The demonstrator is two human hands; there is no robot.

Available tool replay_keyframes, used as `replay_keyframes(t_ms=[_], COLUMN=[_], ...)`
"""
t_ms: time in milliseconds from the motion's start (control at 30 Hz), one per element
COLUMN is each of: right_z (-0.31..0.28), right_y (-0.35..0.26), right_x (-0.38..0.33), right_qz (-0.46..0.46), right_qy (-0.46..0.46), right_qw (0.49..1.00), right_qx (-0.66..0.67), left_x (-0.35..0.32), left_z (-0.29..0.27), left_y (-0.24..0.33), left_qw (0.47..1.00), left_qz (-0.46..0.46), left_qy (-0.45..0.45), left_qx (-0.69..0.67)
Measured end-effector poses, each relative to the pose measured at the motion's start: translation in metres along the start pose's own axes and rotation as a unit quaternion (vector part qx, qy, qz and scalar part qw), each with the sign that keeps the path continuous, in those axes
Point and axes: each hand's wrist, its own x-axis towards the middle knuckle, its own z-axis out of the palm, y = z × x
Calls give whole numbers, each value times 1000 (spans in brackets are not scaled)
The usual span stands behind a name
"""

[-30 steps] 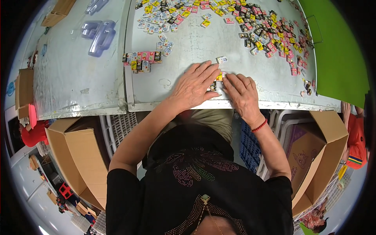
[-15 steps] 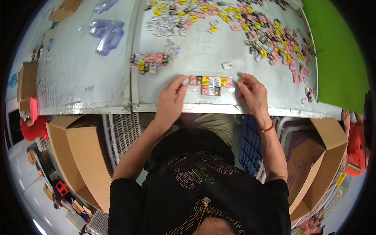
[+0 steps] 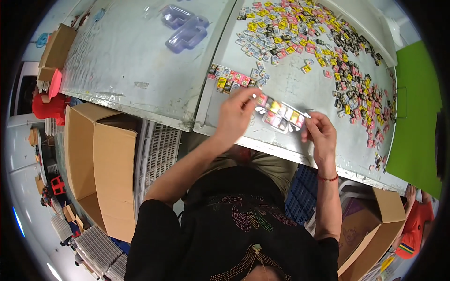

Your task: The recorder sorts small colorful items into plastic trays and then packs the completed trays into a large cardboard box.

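Between my two hands is a clear plastic tray (image 3: pixel 283 114) filled with small pink, black, yellow and white box-like pieces, a long row with a shorter row below it. It is tilted, its right end lower in the picture, and blurred by motion. My left hand (image 3: pixel 237 114) pinches its left end with thumb and fingers. At the opposite end my right hand (image 3: pixel 321 135) is closed on the edge, fingers bent. Just beyond my left hand, another group of pieces (image 3: pixel 231 77) lies set in rows on the table.
Loose small pieces (image 3: pixel 347 77) are spread over the far and right side of the table (image 3: pixel 290 82). Empty clear trays (image 3: pixel 186 30) lie on the left-hand table. Open cardboard boxes (image 3: pixel 115 180) stand below on both sides, beside plastic crates. A green panel (image 3: pixel 417 112) borders the right.
My hands have closed on the filled tray's ends and tilted it; before, it lay level with the hands beside it. The whole view has turned, shifting the table.
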Motion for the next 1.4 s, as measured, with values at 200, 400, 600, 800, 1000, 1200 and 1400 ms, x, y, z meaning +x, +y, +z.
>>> replay_keyframes(t_ms=[200,400,600,800,1000,1200,1400], right_z=[90,118,121,92,78,76,74], right_y=[-10,8,-1,11,36,48,47], right_x=[52,74,69,41,15,13,16], right_qz=[-9,-10,-31,-55,-63,-86,-85], right_qy=[-52,-51,-31,-7,-12,-1,-8], right_qw=[997,999,999,993,993,992,993], right_qx=[59,3,-26,-101,-100,-94,-80], left_x=[57,71,69,100,175,180,183], left_z=[-73,-90,-94,-113,-142,-153,-159], left_y=[-39,-56,-49,-38,-50,-69,-53], left_qw=[993,984,979,943,853,888,942], left_qz=[22,24,70,192,276,133,37], left_qy=[109,101,119,158,100,20,-25], left_qx=[36,148,150,220,431,439,331])
